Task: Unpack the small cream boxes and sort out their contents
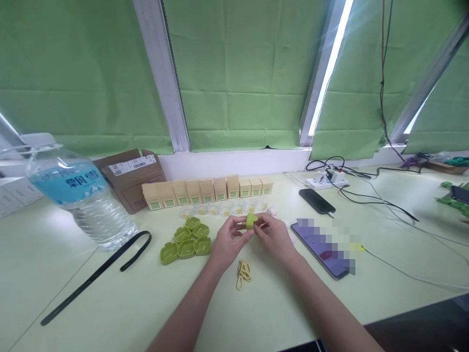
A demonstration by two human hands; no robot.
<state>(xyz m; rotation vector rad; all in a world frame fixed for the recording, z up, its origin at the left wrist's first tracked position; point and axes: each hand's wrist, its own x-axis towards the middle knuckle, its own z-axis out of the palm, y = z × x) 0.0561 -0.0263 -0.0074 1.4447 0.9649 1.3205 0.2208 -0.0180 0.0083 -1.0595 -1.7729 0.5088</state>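
Between my two hands is a small green piece (250, 221), its far side partly hidden by fingers. My left hand (230, 239) pinches it from the left, and my right hand (275, 237) grips it from the right. On the table just below lies a small bundle of beige cord (244, 274). To the left of my hands sit several green cup-like pieces (186, 248) in a cluster. Behind my hands stands a row of small clear cups (226, 208) with yellow marks, and behind those a row of small kraft boxes (200, 190) with green labels.
At left stand a large water bottle (91, 195), an open cardboard box (136, 178) and a black strap (95, 278). To the right lie a phone with a lit screen (317, 249), a dark phone (317, 201) on a cable and a white power strip (322, 182) with tangled wires.
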